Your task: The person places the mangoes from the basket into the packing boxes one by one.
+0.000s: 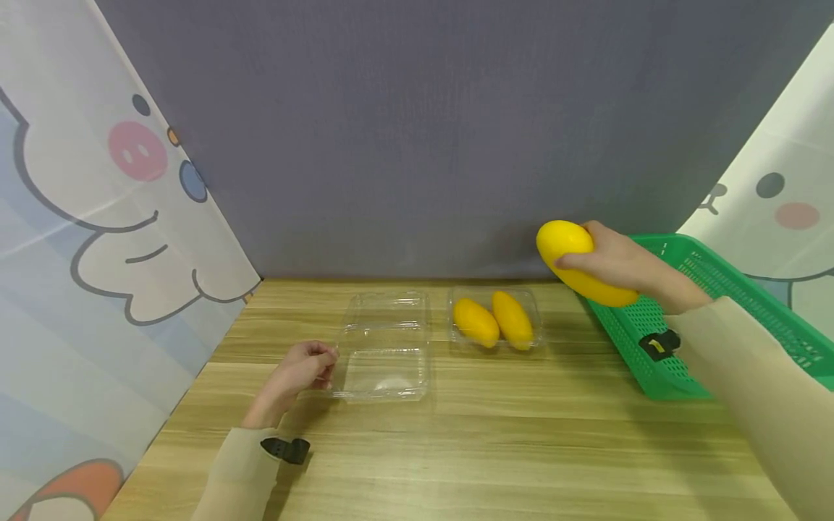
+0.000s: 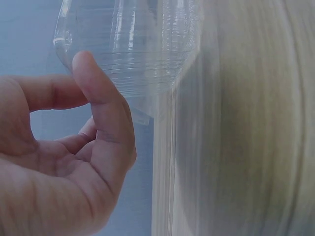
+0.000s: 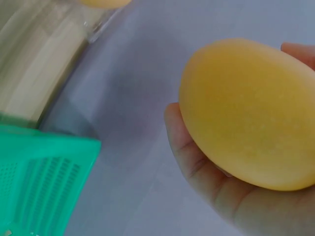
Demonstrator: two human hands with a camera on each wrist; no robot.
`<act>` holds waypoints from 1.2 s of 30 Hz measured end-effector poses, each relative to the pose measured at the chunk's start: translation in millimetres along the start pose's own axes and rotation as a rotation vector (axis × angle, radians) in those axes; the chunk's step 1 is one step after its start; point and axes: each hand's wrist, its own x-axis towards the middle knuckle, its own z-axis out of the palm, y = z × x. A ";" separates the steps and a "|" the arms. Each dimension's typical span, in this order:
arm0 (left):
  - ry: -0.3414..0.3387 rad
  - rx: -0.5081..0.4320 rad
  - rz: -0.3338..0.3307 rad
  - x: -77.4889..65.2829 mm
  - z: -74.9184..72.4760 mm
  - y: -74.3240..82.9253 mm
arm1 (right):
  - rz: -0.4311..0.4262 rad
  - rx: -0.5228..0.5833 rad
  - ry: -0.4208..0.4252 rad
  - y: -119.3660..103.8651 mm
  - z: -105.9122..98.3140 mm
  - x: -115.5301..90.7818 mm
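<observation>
A yellow mango (image 1: 565, 242) is gripped in my right hand (image 1: 615, 257), raised above the near-left rim of the green basket; it also fills much of the right wrist view, where the mango (image 3: 251, 113) has fingers wrapped round its side. My left hand (image 1: 306, 369) pinches the left edge of an open clear plastic clamshell box (image 1: 384, 369) with thumb and fingertips. That box (image 2: 128, 59) stands at the fingertips in the left wrist view, holding nothing. To its right, two mangoes (image 1: 476, 323) lie side by side in a second clear box (image 1: 538, 318).
A green perforated basket (image 1: 658, 383) stands at the right of the wooden table (image 1: 495, 449). Behind the table rises a grey panel (image 1: 404, 145). Printed cartoon sheets (image 1: 98, 239) hang on either side.
</observation>
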 end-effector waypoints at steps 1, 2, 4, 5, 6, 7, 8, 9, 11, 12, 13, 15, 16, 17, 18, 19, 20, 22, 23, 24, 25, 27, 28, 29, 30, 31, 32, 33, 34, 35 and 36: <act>-0.001 0.002 0.002 0.1 -0.3 -0.4 | -0.006 0.001 -0.001 -2.2 1.9 -0.2; 0.004 -0.004 -0.004 0.5 -0.2 -0.7 | -0.013 0.001 -0.001 -4.4 3.9 -0.3; 0.002 -0.004 -0.001 0.5 -0.5 -1.1 | -0.024 -0.003 -0.003 -8.9 7.4 -0.1; 0.001 -0.003 0.000 0.7 -0.6 -1.5 | -0.029 -0.003 -0.006 -11.0 9.1 0.0; 0.000 -0.004 0.000 0.8 -0.6 -1.8 | -0.034 0.000 -0.011 -12.9 10.8 0.1; 0.000 -0.005 0.000 0.8 -0.5 -2.0 | -0.039 0.003 -0.015 -15.2 12.6 -0.1; 0.001 -0.007 -0.003 0.8 -0.4 -1.9 | -0.043 0.008 -0.019 -17.4 14.5 0.0; 0.001 -0.008 -0.004 0.8 -0.2 -1.8 | -0.048 0.013 -0.024 -19.4 16.6 0.2; 0.001 -0.008 -0.006 1.1 -0.1 -1.6 | -0.054 0.028 -0.030 -23.3 21.1 0.3; 0.003 -0.009 -0.006 1.2 0.1 -1.5 | -0.059 0.034 -0.032 -25.3 23.5 0.4; 0.004 -0.009 -0.006 1.4 0.2 -1.3 | -0.062 0.035 -0.031 -27.4 25.9 0.6; 0.005 -0.010 -0.007 1.7 0.5 -1.0 | -0.072 0.037 -0.032 -31.0 30.5 1.3; 0.006 -0.010 -0.008 1.8 0.6 -0.9 | -0.075 0.038 -0.032 -33.0 32.8 1.6; 0.007 -0.010 -0.008 1.8 0.6 -0.9 | -0.081 0.036 -0.031 -35.0 35.1 2.0; 0.008 -0.009 -0.009 1.8 0.7 -0.9 | -0.088 0.032 -0.030 -37.1 37.3 2.5; 0.007 -0.009 -0.010 1.8 0.7 -0.9 | -0.093 0.029 -0.031 -39.2 39.5 3.0; 0.007 -0.009 -0.011 1.8 0.6 -0.9 | -0.099 0.027 -0.030 -41.5 41.7 3.6; 0.005 -0.009 -0.011 2.0 0.5 -0.8 | -0.113 0.023 -0.030 -46.1 46.1 5.0; 0.005 -0.010 -0.011 2.2 0.5 -0.5 | -0.119 0.022 -0.032 -48.4 48.1 5.6; 0.004 -0.010 -0.011 2.3 0.5 -0.4 | -0.126 0.024 -0.035 -50.7 50.2 6.0; 0.004 -0.011 -0.011 2.5 0.5 -0.2 | -0.135 0.029 -0.035 -52.6 52.4 6.7; 0.004 -0.010 -0.010 2.6 0.6 0.0 | -0.153 0.040 -0.038 -56.1 56.8 7.7; 0.005 -0.009 -0.009 2.4 0.6 0.0 | -0.157 0.045 -0.040 -57.7 59.0 7.9; 0.006 -0.008 -0.010 2.6 0.7 0.0 | -0.161 0.048 -0.040 -59.3 61.2 8.0; 0.008 -0.009 -0.012 2.5 0.9 0.0 | -0.165 0.052 -0.040 -61.0 63.4 8.0; 0.009 -0.010 -0.014 2.3 1.3 0.1 | -0.165 0.053 -0.040 -62.9 65.6 8.1; 0.011 -0.011 -0.016 2.1 1.6 0.1 | -0.166 0.054 -0.042 -64.8 67.7 8.0; 0.005 -0.008 -0.011 1.7 1.6 0.2 | -0.162 0.054 -0.044 -66.7 69.8 8.1; 0.005 -0.010 -0.013 1.5 2.0 0.3 | -0.160 0.053 -0.045 -68.7 71.9 8.2; 0.005 -0.012 -0.016 1.7 2.5 0.3 | -0.161 0.053 -0.045 -70.6 74.1 8.4; 0.006 -0.014 -0.017 1.4 2.9 0.5 | -0.163 0.056 -0.047 -72.3 76.4 8.8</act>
